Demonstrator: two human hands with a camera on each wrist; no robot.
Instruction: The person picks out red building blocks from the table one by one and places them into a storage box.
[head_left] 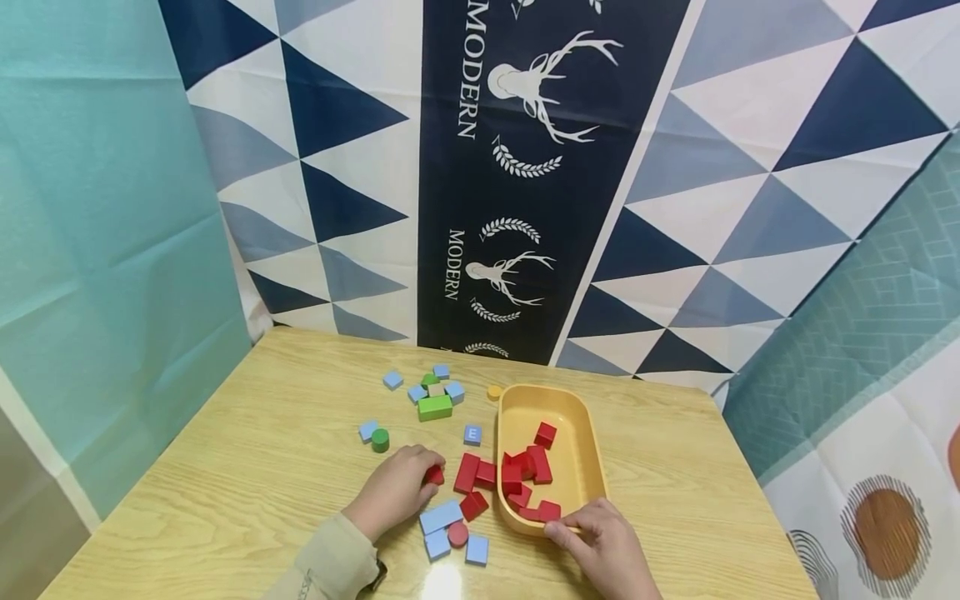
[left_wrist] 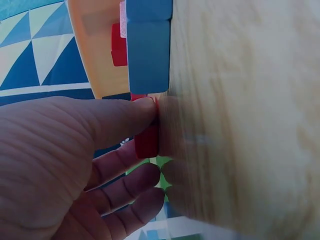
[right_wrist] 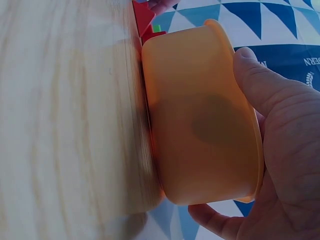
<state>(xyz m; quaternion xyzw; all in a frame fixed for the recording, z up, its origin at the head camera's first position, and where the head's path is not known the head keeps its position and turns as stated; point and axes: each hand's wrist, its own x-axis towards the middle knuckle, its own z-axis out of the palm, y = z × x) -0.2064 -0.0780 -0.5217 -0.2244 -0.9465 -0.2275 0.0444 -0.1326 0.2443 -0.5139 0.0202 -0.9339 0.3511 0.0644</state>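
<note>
My left hand [head_left: 397,490] pinches a small red block [head_left: 434,474] between thumb and fingers, just above the wooden table. In the left wrist view that red block [left_wrist: 147,142] shows below the thumb tip, low over the wood. My right hand [head_left: 606,546] grips the near right corner of a yellow plastic bin [head_left: 592,442], thumb at its rim. From the right wrist, the bin [right_wrist: 200,120] stands on the table with fingers round its side. Several red blocks [head_left: 540,465] lie inside the bin, mostly toward its left and near end.
Beside the bin's left wall lie several red blocks [head_left: 466,472]. Blue blocks [head_left: 441,517] and a red cylinder [head_left: 457,534] sit nearer me. Farther back are a green block [head_left: 435,407], a green cylinder [head_left: 380,440], a blue letter block [head_left: 472,435] and a yellow piece [head_left: 494,392].
</note>
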